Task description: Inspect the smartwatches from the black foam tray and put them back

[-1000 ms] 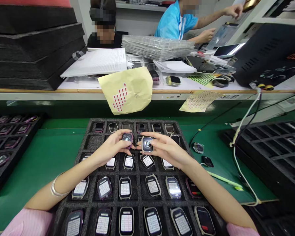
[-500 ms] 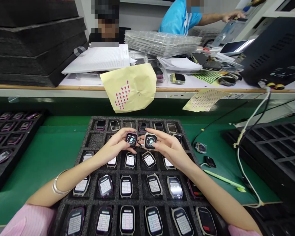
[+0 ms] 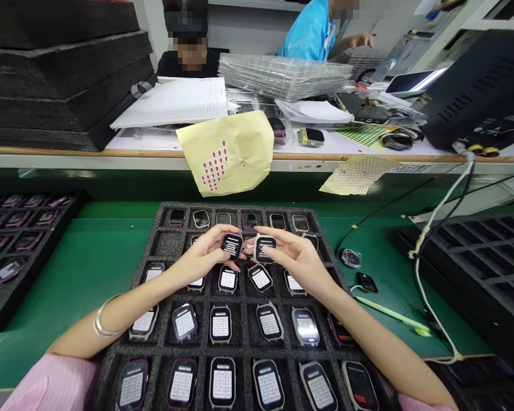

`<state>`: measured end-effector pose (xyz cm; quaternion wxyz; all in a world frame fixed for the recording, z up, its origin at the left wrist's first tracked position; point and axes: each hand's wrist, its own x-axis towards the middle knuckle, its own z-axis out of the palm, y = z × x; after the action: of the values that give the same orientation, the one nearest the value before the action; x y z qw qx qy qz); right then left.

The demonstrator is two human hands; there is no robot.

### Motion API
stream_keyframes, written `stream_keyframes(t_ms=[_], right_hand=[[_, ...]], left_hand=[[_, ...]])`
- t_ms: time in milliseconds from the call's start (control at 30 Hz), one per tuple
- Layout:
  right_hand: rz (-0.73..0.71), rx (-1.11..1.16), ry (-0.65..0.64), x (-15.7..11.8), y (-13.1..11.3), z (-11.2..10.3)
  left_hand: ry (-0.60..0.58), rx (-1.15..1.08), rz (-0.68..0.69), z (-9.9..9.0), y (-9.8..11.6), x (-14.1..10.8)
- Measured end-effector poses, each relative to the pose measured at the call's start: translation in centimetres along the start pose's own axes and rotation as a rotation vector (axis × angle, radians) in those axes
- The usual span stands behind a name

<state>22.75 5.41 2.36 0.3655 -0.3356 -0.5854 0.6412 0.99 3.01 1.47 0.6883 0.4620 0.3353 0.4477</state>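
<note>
At mid-frame, the left hand (image 3: 199, 260) gripped a purple-cased smartwatch (image 3: 232, 245) in closed fingers, while the right hand (image 3: 297, 260) pinched a beige-cased smartwatch (image 3: 264, 248) above the black foam tray (image 3: 165, 244).

Head-worn view, down over tray (image 3: 167, 246)

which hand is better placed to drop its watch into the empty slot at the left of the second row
Left, probably. The left hand holds the purple watch just right of the empty slot in the foam tray. The right hand, holding the pale watch, would have to cross over the left.
</note>
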Motion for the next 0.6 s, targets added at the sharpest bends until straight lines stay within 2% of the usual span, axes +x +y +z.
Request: stream_keyframes(t_ms=[267,500,600], right_hand=[[0.042,0.165,0.000,0.06,-0.10,0.02],[0.068,0.130,-0.002,0.23,-0.01,0.10],[0.108,0.025,-0.012,0.12,-0.10,0.01]], left_hand=[[0.014,0.039,0.028,0.09,0.08,-0.08],[0.045,0.049,0.033,0.36,0.21,-0.12],[0.050,0.044,0.027,0.37,0.35,-0.12]])
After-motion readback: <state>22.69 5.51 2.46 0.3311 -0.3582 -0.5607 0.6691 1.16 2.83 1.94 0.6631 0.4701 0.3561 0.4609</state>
